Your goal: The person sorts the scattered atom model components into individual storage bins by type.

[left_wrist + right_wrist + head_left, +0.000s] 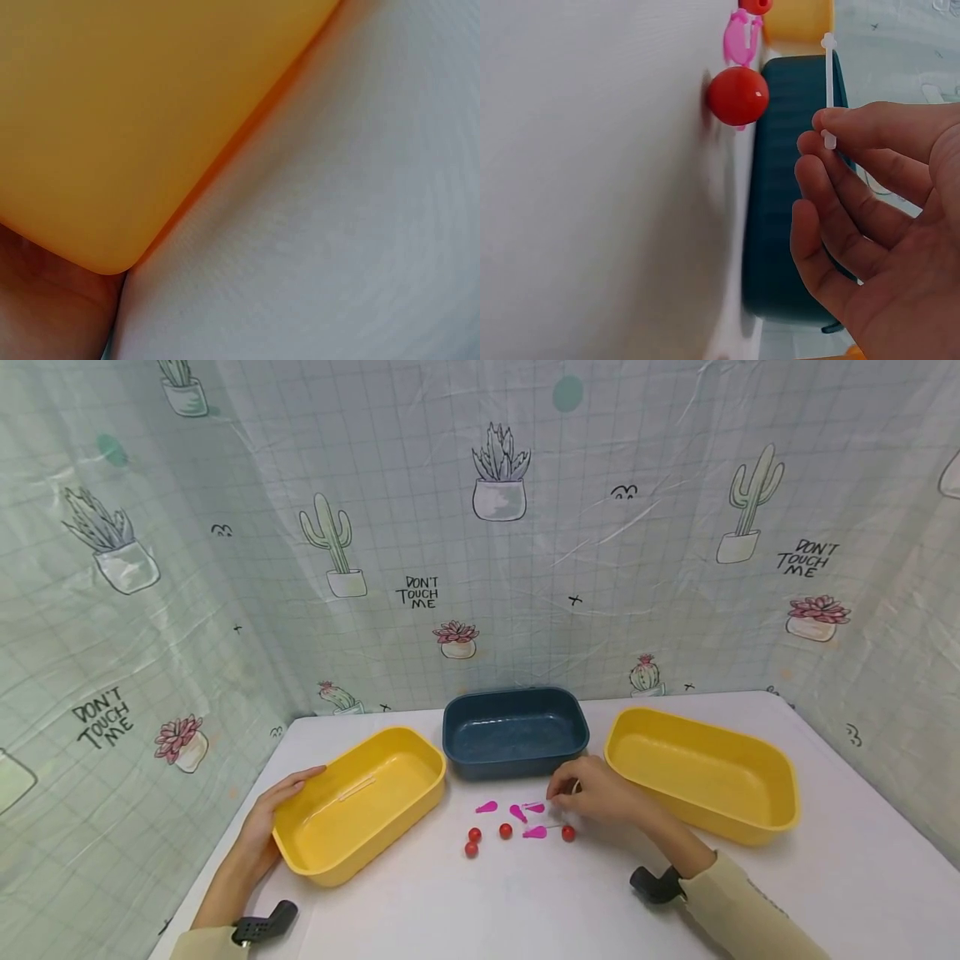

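Note:
My right hand (596,789) is just in front of the dark blue bin (517,768). Thumb and forefinger pinch a thin white plastic stick (829,75) with small nubs, and the other fingers curl loosely below. My left hand (262,822) rests along the outer left side of a yellow bin (360,847), its fingers stretched beside the rim. A few thin white sticks (356,788) lie inside that bin. Several pink teardrop-shaped pieces (487,807) and shiny red balls (506,831) lie on the table near my right hand. My left thumb is hidden.
Another yellow bin (750,827) stands at the right, behind my right forearm. The dark blue bin stands between the two yellow ones, at the back of the white table (487,910). A cactus-print curtain (525,552) hangs behind and along both sides.

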A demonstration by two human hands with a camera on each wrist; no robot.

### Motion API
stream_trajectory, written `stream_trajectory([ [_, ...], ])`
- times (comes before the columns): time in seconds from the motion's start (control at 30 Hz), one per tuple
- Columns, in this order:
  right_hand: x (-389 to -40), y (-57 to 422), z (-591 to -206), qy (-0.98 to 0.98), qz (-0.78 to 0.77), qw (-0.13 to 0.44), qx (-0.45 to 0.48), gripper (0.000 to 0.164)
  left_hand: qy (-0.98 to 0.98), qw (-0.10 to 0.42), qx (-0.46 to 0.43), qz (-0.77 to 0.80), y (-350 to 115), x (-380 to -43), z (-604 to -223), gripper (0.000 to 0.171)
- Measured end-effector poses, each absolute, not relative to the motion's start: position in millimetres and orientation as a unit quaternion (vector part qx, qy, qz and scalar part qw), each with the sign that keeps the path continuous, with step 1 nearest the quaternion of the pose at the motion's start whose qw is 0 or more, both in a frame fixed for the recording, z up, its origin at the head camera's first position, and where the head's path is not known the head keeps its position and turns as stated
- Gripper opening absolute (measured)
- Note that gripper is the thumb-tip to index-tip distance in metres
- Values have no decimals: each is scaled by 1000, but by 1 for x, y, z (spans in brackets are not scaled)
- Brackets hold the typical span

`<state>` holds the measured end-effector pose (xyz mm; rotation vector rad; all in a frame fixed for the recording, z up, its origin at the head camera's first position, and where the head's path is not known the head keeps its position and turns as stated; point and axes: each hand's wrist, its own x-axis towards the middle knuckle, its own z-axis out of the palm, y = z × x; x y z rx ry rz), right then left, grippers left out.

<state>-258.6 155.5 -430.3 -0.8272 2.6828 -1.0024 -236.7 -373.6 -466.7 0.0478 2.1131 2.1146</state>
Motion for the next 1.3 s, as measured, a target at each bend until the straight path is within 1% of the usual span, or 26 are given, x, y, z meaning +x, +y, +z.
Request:
stream_trajectory([
  [0.37, -258, 147, -412, 897, -338, 64, -278, 7, 706, 75, 11, 704, -373, -237, -467, 52],
  [0.93, -267, 118, -379, 869, -326, 7, -372, 5, 711, 76, 14, 699, -372, -236, -466, 53],
  [1.3, -271, 84, -355, 867, -318, 12, -384, 7, 705, 73, 23, 705, -373, -237, -467, 52],
])
